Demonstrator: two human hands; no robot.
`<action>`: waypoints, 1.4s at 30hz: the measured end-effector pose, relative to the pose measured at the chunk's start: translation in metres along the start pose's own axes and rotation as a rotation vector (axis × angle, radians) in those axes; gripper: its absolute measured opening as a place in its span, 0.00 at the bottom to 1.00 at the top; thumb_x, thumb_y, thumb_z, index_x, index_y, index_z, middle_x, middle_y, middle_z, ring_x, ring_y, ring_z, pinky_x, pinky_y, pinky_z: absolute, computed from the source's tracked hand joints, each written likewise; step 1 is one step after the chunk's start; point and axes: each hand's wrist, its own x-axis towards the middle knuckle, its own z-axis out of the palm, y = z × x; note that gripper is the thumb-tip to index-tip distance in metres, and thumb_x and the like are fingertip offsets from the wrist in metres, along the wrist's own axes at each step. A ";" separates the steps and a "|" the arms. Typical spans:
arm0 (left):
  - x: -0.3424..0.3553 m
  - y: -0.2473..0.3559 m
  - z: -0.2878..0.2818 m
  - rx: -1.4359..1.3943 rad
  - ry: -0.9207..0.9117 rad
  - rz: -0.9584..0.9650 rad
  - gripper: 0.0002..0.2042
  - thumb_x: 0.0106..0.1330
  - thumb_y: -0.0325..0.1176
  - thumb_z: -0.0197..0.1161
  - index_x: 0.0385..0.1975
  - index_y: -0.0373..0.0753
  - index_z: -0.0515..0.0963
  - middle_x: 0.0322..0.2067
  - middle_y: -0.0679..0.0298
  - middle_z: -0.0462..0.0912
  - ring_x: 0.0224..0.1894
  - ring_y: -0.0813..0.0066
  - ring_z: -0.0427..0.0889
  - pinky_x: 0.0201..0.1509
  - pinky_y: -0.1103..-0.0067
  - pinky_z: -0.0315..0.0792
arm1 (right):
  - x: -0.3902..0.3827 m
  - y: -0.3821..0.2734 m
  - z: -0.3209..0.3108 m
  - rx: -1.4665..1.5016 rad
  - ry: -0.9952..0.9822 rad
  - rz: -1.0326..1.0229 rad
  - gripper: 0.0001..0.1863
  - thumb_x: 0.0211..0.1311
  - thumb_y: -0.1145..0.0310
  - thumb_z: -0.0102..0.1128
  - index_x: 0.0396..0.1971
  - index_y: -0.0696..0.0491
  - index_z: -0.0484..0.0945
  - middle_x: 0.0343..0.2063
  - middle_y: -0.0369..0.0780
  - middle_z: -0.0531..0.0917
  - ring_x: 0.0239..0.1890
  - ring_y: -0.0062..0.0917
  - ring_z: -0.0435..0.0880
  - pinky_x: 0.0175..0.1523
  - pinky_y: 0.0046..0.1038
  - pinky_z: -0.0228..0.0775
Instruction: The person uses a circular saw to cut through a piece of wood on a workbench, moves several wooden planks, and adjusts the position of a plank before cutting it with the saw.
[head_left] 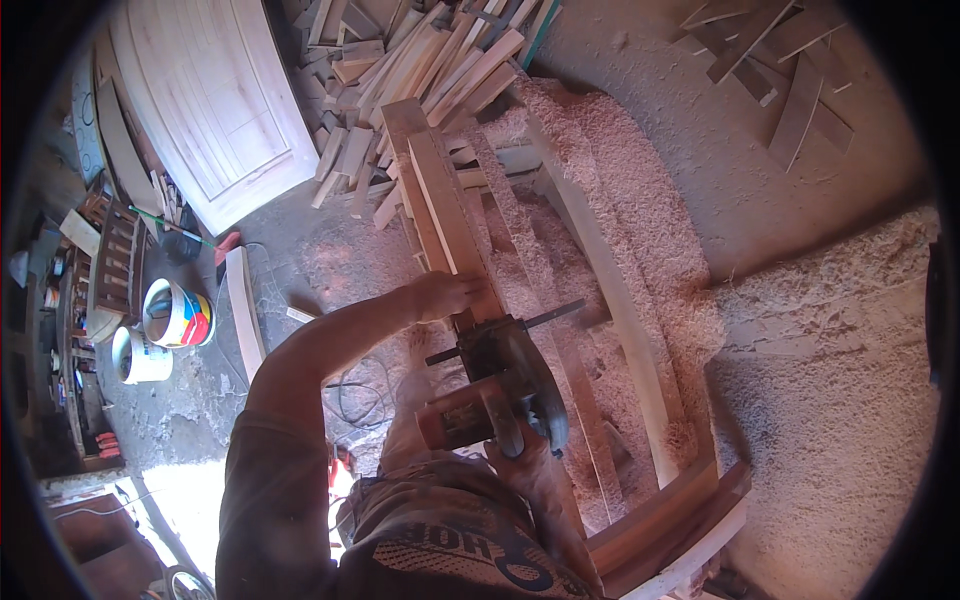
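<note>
My left hand (pixel 445 296) grips the edge of a long wooden board (pixel 450 215), just ahead of a circular saw (pixel 490 395). The saw rests at the near end of the board, its motor housing to the left and its round blade guard to the right. A thin metal bar (pixel 553 314) sticks out sideways from the saw's base. My right hand (pixel 522 455) is wrapped round the saw's rear handle, its fingers partly hidden. Beside the board lies a narrower strip of wood (pixel 425 205). The blade's lower part is hidden.
Sawdust-covered beams (pixel 610 290) stand to the right, shavings heaped around them. Offcuts (pixel 440 65) are piled at the far end. A panelled door (pixel 215 100) leans at the far left, near two buckets (pixel 178 312). Cables (pixel 365 400) trail across the floor at left.
</note>
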 end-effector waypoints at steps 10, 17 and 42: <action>-0.003 -0.046 -0.003 0.166 0.130 -0.111 0.29 0.60 0.34 0.61 0.64 0.33 0.71 0.64 0.57 0.74 0.68 0.60 0.71 0.68 0.73 0.74 | 0.049 -0.013 0.015 0.086 -0.057 0.013 0.20 0.53 0.67 0.71 0.46 0.57 0.82 0.33 0.48 0.87 0.37 0.37 0.89 0.42 0.38 0.79; -0.005 -0.077 -0.009 0.198 0.130 -0.145 0.27 0.60 0.34 0.60 0.62 0.33 0.74 0.61 0.59 0.76 0.66 0.61 0.73 0.67 0.74 0.74 | 0.083 -0.021 0.027 0.109 -0.044 -0.074 0.16 0.56 0.68 0.70 0.43 0.57 0.81 0.30 0.49 0.86 0.35 0.40 0.89 0.39 0.40 0.78; -0.127 -0.049 0.034 -0.964 0.776 -1.271 0.29 0.72 0.57 0.60 0.58 0.35 0.79 0.42 0.54 0.86 0.39 0.64 0.85 0.46 0.68 0.78 | 0.194 -0.065 0.074 0.113 -0.037 -0.164 0.19 0.55 0.68 0.70 0.47 0.58 0.80 0.31 0.52 0.86 0.39 0.51 0.88 0.42 0.42 0.79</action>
